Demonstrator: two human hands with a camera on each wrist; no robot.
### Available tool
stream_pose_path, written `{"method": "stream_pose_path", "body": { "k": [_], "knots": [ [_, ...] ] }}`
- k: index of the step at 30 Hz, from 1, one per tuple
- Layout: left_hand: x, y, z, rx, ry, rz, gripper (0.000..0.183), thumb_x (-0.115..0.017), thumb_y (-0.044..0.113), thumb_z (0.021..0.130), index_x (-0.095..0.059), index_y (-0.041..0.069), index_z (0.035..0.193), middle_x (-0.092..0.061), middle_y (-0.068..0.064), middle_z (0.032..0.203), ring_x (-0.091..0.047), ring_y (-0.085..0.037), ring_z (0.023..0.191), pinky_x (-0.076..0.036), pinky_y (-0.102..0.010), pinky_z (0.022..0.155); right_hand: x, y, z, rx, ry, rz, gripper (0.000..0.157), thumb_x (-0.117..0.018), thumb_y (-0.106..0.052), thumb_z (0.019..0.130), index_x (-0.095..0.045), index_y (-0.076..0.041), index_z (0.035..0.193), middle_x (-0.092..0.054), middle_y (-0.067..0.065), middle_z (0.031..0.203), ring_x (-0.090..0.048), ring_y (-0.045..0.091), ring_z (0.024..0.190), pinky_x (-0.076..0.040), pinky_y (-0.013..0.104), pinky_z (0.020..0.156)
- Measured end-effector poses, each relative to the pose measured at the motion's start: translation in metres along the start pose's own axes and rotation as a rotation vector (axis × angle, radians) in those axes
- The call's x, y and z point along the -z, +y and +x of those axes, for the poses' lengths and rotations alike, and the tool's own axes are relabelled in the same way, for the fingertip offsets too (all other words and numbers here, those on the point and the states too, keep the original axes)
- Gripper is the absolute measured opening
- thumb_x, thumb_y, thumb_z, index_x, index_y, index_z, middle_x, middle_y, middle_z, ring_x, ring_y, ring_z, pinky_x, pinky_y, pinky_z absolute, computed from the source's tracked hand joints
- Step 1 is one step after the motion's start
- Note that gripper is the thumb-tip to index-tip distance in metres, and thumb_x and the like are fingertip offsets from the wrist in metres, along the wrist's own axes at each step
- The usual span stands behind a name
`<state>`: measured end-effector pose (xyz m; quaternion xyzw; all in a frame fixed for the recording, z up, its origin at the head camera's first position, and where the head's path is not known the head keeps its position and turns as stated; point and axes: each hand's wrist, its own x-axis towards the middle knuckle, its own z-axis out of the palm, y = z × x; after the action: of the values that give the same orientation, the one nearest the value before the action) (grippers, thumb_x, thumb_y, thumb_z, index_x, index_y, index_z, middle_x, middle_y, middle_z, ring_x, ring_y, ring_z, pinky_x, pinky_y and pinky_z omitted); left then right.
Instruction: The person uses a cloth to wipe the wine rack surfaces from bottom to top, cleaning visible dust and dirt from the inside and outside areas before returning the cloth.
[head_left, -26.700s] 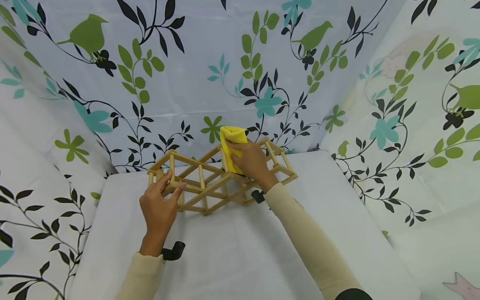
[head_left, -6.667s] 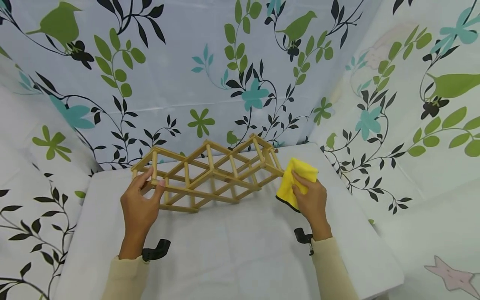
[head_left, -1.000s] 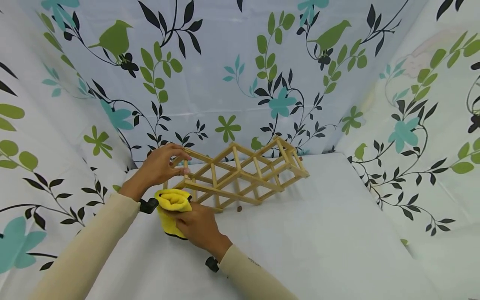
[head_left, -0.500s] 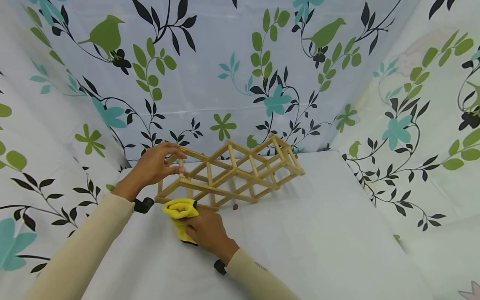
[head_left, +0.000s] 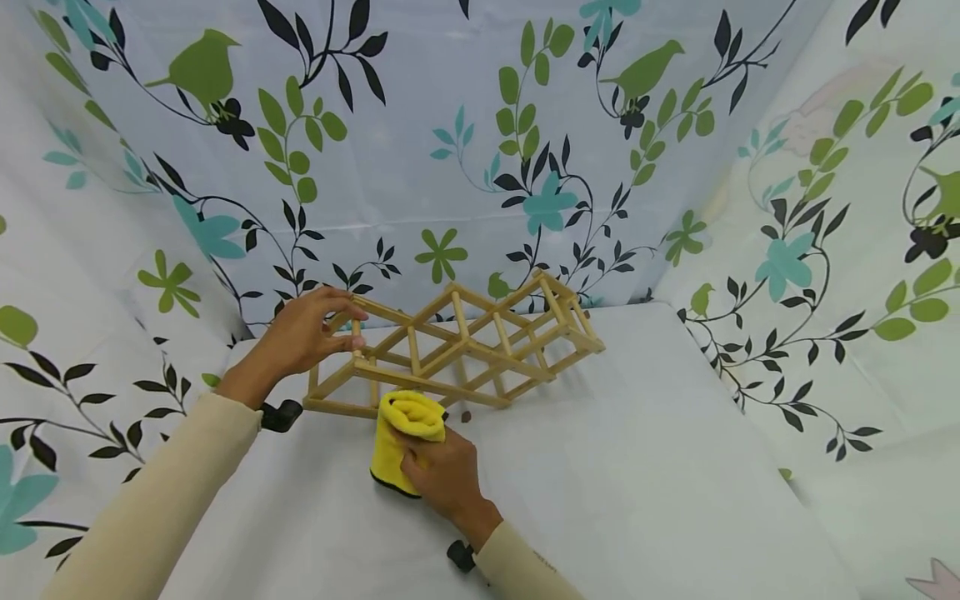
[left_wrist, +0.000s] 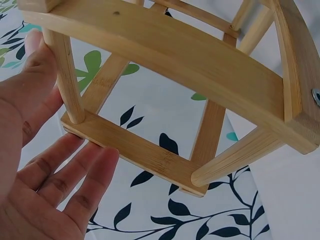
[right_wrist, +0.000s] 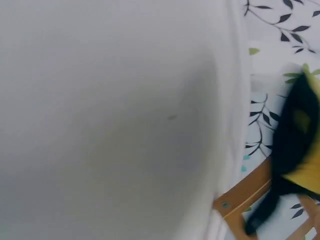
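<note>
A folding wooden rack [head_left: 463, 343], a lattice of flat bars and round dowels like a wine rack, stands stretched out along the back of the table. My left hand [head_left: 303, 333] holds its left end around an upright dowel. In the left wrist view, that hand's fingertips [left_wrist: 107, 157] rest along the edge of a flat end bar. My right hand [head_left: 450, 475] grips a folded yellow cloth [head_left: 397, 450] with dark edging at the rack's front lower bar. The cloth hides part of that bar. At the right wrist view's edge the cloth [right_wrist: 307, 172] is blurred.
A white-covered table [head_left: 615, 475] spreads in front of the rack. One small brown bit [head_left: 466, 417] lies just before the rack. Behind and at the sides hang printed curtains [head_left: 375, 150] with leaves and birds.
The cloth was on the rack's top middle, later at its right end, then front left. Over the last second it slid right along the front. The left hand now holds the end higher up.
</note>
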<state>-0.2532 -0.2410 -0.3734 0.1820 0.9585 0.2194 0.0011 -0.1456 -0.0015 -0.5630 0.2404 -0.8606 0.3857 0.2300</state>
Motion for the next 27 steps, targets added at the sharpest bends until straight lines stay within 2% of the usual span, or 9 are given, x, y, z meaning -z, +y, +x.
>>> {"method": "stream_pose_path", "body": {
  "k": [3,6,8,13,18,21,23,25,27],
  "knots": [
    [0.001,0.001,-0.001,0.009,0.001,-0.008,0.042,-0.085,0.027,0.093,-0.075,0.012,0.130,-0.055,-0.023,0.153,-0.073,-0.042,0.102,-0.057,-0.063,0.097,-0.003,0.001,0.006,-0.010,0.094,0.016,0.017,-0.077,-0.005,0.086,-0.087,-0.014,0.098,-0.080,0.003,0.089,-0.071,0.010,0.075,-0.060,0.021,0.067],
    [0.001,0.001,-0.002,0.017,-0.017,-0.017,0.042,-0.084,0.026,0.093,-0.074,0.012,0.131,-0.053,-0.024,0.154,-0.072,-0.043,0.105,-0.056,-0.063,0.098,-0.007,0.001,0.008,-0.112,-0.058,-0.007,0.018,-0.074,-0.012,0.088,-0.088,-0.019,0.097,-0.080,0.000,0.091,-0.061,0.003,0.070,-0.047,0.014,0.058],
    [0.001,0.002,-0.003,0.019,-0.024,-0.020,0.041,-0.084,0.027,0.094,-0.074,0.012,0.131,-0.053,-0.024,0.154,-0.071,-0.043,0.108,-0.057,-0.063,0.098,-0.009,-0.001,0.006,-0.097,-0.097,0.012,0.027,-0.074,-0.012,0.086,-0.087,-0.023,0.108,-0.082,0.001,0.099,-0.064,0.003,0.075,-0.048,0.014,0.060],
    [0.002,0.000,-0.008,0.031,-0.010,-0.012,0.041,-0.084,0.025,0.093,-0.074,0.011,0.131,-0.053,-0.025,0.154,-0.071,-0.045,0.108,-0.058,-0.063,0.096,-0.014,-0.006,0.005,-0.001,0.043,0.034,0.029,-0.078,-0.006,0.087,-0.086,-0.017,0.113,-0.081,0.004,0.100,-0.072,0.010,0.083,-0.060,0.020,0.071],
    [0.001,0.000,-0.012,0.045,-0.013,-0.023,0.041,-0.083,0.025,0.094,-0.073,0.011,0.132,-0.050,-0.025,0.157,-0.072,-0.046,0.108,-0.057,-0.064,0.096,-0.011,-0.005,0.005,-0.037,-0.196,-0.058,0.032,-0.075,-0.013,0.092,-0.084,-0.030,0.117,-0.079,-0.003,0.094,-0.057,0.002,0.069,-0.045,0.013,0.058],
    [0.003,0.001,-0.013,0.046,-0.014,-0.022,0.042,-0.083,0.026,0.094,-0.073,0.011,0.132,-0.050,-0.025,0.158,-0.072,-0.047,0.108,-0.057,-0.064,0.097,0.000,-0.001,0.006,0.097,-0.043,-0.062,0.036,-0.079,-0.009,0.086,-0.084,-0.028,0.116,-0.079,-0.001,0.091,-0.064,0.006,0.070,-0.053,0.016,0.062],
    [0.006,0.001,-0.013,0.048,-0.010,-0.019,0.042,-0.083,0.026,0.094,-0.073,0.011,0.132,-0.050,-0.025,0.157,-0.073,-0.047,0.108,-0.057,-0.064,0.097,0.008,0.005,0.009,0.152,0.098,-0.094,0.024,-0.081,-0.005,0.082,-0.088,-0.019,0.100,-0.075,-0.002,0.079,-0.061,0.008,0.066,-0.054,0.018,0.061],
    [0.007,0.002,-0.012,0.056,-0.014,-0.024,0.042,-0.084,0.026,0.093,-0.074,0.011,0.132,-0.050,-0.025,0.158,-0.073,-0.048,0.109,-0.056,-0.065,0.098,0.015,0.016,0.011,0.119,0.156,-0.162,0.011,-0.081,-0.005,0.080,-0.083,-0.016,0.076,-0.067,-0.003,0.067,-0.054,0.008,0.059,-0.049,0.019,0.054],
    [0.007,0.002,-0.011,0.062,-0.025,-0.031,0.043,-0.084,0.026,0.094,-0.073,0.011,0.132,-0.050,-0.025,0.158,-0.071,-0.048,0.112,-0.055,-0.065,0.100,0.023,0.029,0.007,-0.015,0.114,-0.234,0.020,-0.081,-0.008,0.079,-0.073,-0.017,0.062,-0.061,-0.003,0.061,-0.045,0.009,0.054,-0.040,0.020,0.048]
  ]
}}
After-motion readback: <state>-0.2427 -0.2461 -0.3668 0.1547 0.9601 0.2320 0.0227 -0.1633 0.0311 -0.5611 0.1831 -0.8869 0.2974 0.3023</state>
